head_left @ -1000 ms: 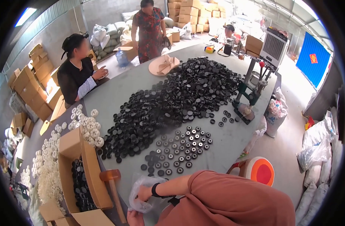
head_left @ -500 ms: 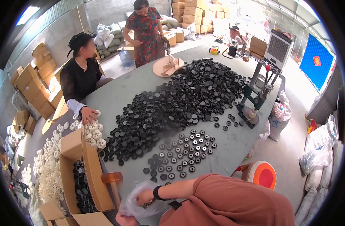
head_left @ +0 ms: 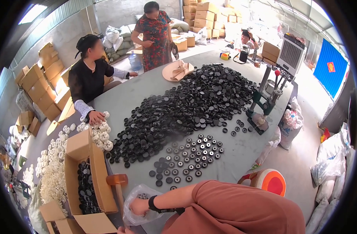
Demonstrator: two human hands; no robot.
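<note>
My right hand (head_left: 139,206), with a black band at its wrist, reaches down into a clear plastic bag (head_left: 130,219) near the table's front edge. Small grey metal pieces (head_left: 143,195) show in the bag beside it. The fingers are hidden below the hand, so their grip cannot be made out. Just under the bag, my left hand (head_left: 126,230) is cut off by the lower edge and its fingers barely show. A mallet (head_left: 117,179) with an amber head lies left of the bag. Beyond it sit black round caps with metal rings (head_left: 189,178), spread loosely.
A heap of black caps (head_left: 194,97) covers the table's middle. An open carton (head_left: 99,175) of black pieces stands at left, by white round parts (head_left: 50,156). A green hand press (head_left: 261,103) stands at right, a stool (head_left: 270,182) below. A seated co-worker's hand (head_left: 96,117) rests on white parts.
My right hand has shifted left, further into the bag, whose mouth now shows more metal pieces. My left hand has moved lower. The seated co-worker's other arm now stretches out to the right.
</note>
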